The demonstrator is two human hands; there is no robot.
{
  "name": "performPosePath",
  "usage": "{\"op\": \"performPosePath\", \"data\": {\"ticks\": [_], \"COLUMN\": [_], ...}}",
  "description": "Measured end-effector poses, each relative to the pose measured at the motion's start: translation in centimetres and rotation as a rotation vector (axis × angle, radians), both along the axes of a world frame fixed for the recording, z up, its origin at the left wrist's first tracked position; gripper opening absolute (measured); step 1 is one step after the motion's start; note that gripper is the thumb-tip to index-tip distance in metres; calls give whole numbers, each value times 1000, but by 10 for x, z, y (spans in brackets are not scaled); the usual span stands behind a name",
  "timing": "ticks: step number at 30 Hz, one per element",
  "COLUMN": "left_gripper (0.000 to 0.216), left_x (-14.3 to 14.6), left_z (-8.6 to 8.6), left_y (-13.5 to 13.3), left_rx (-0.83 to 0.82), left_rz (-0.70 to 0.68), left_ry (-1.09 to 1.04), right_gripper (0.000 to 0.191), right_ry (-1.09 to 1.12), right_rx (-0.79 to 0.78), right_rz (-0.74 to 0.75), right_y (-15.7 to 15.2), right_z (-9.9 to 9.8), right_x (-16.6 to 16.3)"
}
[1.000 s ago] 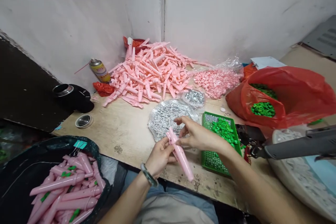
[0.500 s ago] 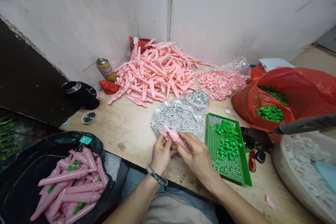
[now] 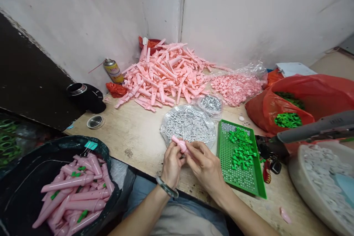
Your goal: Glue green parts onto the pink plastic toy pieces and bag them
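Between both hands is a pink plastic part, held over the near edge of the table. My left hand wears a bangle at the wrist and closes its fingers on the part's left side. My right hand pinches the same part from the right; its fingers cover much of it. Just beyond lies a round clear-plastic-lined heap of metal pins. To the right, a green perforated tray bears small green plastic parts and tiny metal pieces.
A big pile of pink parts fills the back, beside a spray can. At lower left stands a dark tub with pink pieces. A red bag and a white basin flank the right side, below a grey tool.
Both hands have turned the pink part, and less of its body now shows beyond my fingers. The whole view has shifted slightly; the grey tool at right reaches further in.
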State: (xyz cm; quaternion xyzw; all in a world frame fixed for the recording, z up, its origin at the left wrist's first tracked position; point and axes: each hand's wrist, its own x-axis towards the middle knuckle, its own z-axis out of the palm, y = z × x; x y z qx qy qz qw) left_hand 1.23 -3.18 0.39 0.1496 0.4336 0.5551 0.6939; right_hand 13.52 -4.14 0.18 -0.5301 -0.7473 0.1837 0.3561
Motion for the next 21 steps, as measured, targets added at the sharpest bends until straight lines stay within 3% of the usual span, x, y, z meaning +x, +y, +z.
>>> {"op": "performPosePath", "data": {"ticks": [5, 11, 16, 18, 21], "left_gripper": [28, 47, 43, 41, 41], "left_x": [1, 6, 4, 1, -4], "left_z": [3, 6, 6, 9, 15], "left_y": [-2, 0, 5, 5, 3], "left_rx": [5, -26, -114, -110, 12], "left_rz": [-9, 56, 81, 96, 105], "left_ry": [42, 88, 77, 88, 162], "right_gripper": [35, 35, 40, 37, 27], "right_ry": [-22, -35, 31, 102, 326], "right_rx": [7, 44, 20, -56, -374], "right_rz": [19, 6, -2, -4, 55], "right_y": [0, -6, -8, -6, -2], "right_z": [-1, -9, -11, -4, 9], "right_x": [0, -7, -9, -3, 10]}}
